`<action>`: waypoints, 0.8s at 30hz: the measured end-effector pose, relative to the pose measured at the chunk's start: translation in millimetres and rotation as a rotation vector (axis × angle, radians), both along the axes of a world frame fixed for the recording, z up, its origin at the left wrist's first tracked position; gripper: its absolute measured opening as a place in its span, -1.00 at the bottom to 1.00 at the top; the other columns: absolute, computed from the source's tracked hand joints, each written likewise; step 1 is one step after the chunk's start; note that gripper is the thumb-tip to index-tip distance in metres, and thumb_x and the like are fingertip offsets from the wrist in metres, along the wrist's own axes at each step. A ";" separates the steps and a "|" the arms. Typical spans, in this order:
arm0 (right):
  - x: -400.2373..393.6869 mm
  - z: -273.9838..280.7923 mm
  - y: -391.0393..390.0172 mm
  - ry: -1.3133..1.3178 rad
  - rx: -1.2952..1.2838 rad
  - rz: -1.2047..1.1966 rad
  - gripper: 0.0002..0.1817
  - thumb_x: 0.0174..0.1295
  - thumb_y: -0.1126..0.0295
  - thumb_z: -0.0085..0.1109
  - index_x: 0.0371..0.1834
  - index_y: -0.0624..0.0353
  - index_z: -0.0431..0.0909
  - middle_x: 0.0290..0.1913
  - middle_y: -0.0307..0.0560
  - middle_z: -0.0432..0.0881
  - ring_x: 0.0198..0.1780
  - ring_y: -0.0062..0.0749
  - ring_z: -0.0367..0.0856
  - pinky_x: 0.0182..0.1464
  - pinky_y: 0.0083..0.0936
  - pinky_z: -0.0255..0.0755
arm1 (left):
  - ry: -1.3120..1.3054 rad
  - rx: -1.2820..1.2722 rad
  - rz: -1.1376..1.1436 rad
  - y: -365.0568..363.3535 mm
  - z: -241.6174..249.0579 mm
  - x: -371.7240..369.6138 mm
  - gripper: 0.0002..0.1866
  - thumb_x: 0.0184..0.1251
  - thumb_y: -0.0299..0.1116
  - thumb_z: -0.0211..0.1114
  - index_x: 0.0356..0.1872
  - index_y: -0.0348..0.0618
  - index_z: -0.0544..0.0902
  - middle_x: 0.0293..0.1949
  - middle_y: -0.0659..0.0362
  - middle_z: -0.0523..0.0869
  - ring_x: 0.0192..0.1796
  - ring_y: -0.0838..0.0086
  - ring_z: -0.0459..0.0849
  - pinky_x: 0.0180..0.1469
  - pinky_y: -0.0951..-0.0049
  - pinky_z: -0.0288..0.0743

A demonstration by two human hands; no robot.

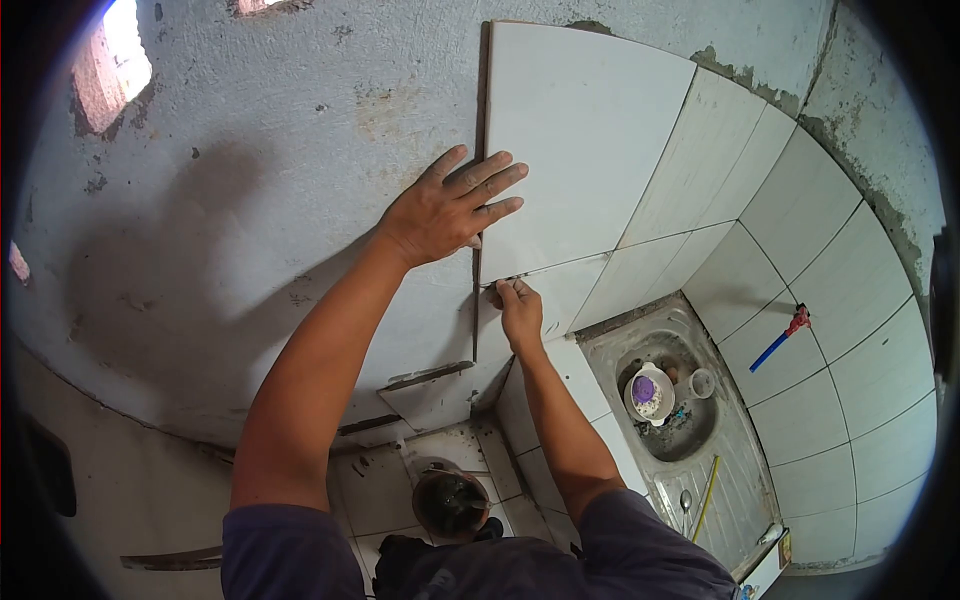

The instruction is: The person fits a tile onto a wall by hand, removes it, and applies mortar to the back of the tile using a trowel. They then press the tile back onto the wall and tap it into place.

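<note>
A large white wall tile (575, 130) stands on the wall, its left edge proud of the bare plaster. My left hand (450, 208) lies across that edge, fingers spread on the tile face. Below it, my right hand (518, 310) is pinched at the joint between this tile and the lower tile (565, 288). Something small and dark shows at the fingertips, but I cannot make out what it is. The joint line runs right from there towards the corner.
A steel sink (735, 490) at the right holds a white bowl (642, 408) and a clear cup (702, 382). A spoon (686, 500) and yellow stick (706, 498) lie on its drainboard. A red tap (799, 318) juts from the wall. A bucket (450, 503) stands below me.
</note>
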State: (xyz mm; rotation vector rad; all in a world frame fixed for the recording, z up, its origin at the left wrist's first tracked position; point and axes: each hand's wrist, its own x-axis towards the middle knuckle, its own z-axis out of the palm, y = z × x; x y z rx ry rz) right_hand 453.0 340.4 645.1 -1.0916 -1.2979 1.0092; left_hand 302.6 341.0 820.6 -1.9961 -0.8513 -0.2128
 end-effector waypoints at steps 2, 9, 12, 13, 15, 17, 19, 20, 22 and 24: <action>-4.9 -9.0 2.5 0.097 -0.083 -0.008 -0.69 0.26 0.30 0.03 -0.53 0.30 0.53 -0.55 -0.14 0.57 -0.48 -0.55 0.44 -0.34 -0.60 0.32 | 0.003 0.009 0.003 0.2 -1.2 0.3 -0.23 -0.24 0.17 0.36 0.18 0.50 0.39 0.41 0.46 0.12 0.46 0.53 -0.03 0.49 0.13 -0.28; 4.3 5.4 -1.9 -0.219 0.064 -0.094 -0.71 0.22 0.30 0.04 -0.50 0.32 0.55 -0.58 -0.08 0.58 -0.50 -0.48 0.49 -0.37 -0.50 0.36 | -0.007 0.020 -0.008 1.3 -0.5 0.5 -0.24 -0.25 0.20 0.35 0.17 0.51 0.41 0.42 0.47 0.10 0.46 0.55 -0.03 0.49 0.13 -0.26; 6.0 -7.0 1.2 -0.074 0.059 -0.067 -0.73 0.22 0.35 0.02 -0.50 0.33 0.54 -0.52 -0.10 0.59 -0.45 -0.51 0.49 -0.30 -0.55 0.37 | -0.016 0.039 -0.024 2.1 -2.1 -0.6 -0.24 -0.26 0.19 0.35 0.16 0.50 0.42 0.42 0.47 0.10 0.46 0.54 -0.03 0.49 0.14 -0.25; 6.9 -11.6 0.4 -0.033 0.087 -0.089 -0.75 0.23 0.38 0.00 -0.50 0.33 0.53 -0.46 -0.14 0.60 -0.40 -0.54 0.50 -0.24 -0.60 0.38 | -0.024 0.045 -0.032 2.0 -2.3 -0.4 -0.24 -0.27 0.18 0.36 0.16 0.50 0.43 0.42 0.46 0.11 0.46 0.54 -0.02 0.49 0.14 -0.25; 5.9 -20.6 -6.0 0.023 0.036 0.006 -0.76 0.23 0.39 -0.01 -0.48 0.33 0.53 -0.45 -0.15 0.61 -0.40 -0.54 0.50 -0.24 -0.61 0.39 | -0.026 0.015 -0.028 -0.3 -1.6 -1.0 -0.25 -0.26 0.17 0.36 0.16 0.50 0.43 0.41 0.46 0.12 0.46 0.53 -0.02 0.49 0.14 -0.27; 10.4 -24.2 -21.3 0.276 -0.052 0.103 -0.79 0.25 0.37 0.00 -0.43 0.27 0.53 -0.44 -0.18 0.60 -0.39 -0.57 0.50 -0.31 -0.61 0.42 | -0.030 -0.011 -0.042 0.0 0.4 -0.1 -0.26 -0.25 0.15 0.37 0.16 0.49 0.44 0.41 0.45 0.14 0.46 0.52 -0.02 0.49 0.14 -0.29; 34.8 -44.1 -26.1 0.205 -0.136 0.019 -0.80 0.25 0.35 0.03 -0.42 0.25 0.54 -0.43 -0.19 0.61 -0.40 -0.57 0.51 -0.35 -0.61 0.41 | -0.059 -0.013 -0.071 1.9 -1.7 -0.4 -0.24 -0.28 0.12 0.39 0.15 0.48 0.45 0.40 0.44 0.15 0.46 0.50 -0.02 0.50 0.15 -0.31; 51.0 -64.4 -30.5 0.141 -0.228 -0.050 -0.80 0.25 0.33 0.05 -0.40 0.22 0.55 -0.42 -0.20 0.61 -0.41 -0.58 0.51 -0.39 -0.61 0.40 | -0.062 -0.032 -0.095 3.1 -4.1 0.4 -0.24 -0.28 0.12 0.39 0.15 0.48 0.45 0.40 0.44 0.15 0.46 0.50 -0.02 0.50 0.15 -0.31; 96.4 -113.1 -44.7 -0.388 -0.099 -0.202 -0.72 0.15 0.25 0.17 -0.43 0.31 0.57 -0.54 -0.03 0.60 -0.50 -0.37 0.56 -0.40 -0.45 0.42 | -0.036 -0.004 -0.059 2.0 -1.3 0.0 -0.21 -0.33 0.11 0.41 0.15 0.46 0.45 0.41 0.43 0.15 0.47 0.49 -0.03 0.50 0.16 -0.32; 144.3 -180.6 -63.7 -0.766 -0.194 -0.267 -0.73 0.05 0.20 0.20 -0.35 0.18 0.67 -0.38 0.12 0.65 -0.29 0.00 0.63 -0.21 -0.24 0.48 | -0.046 -0.007 -0.068 2.6 -1.6 -0.3 -0.18 -0.36 0.11 0.41 0.17 0.45 0.44 0.41 0.43 0.14 0.47 0.49 -0.04 0.51 0.18 -0.33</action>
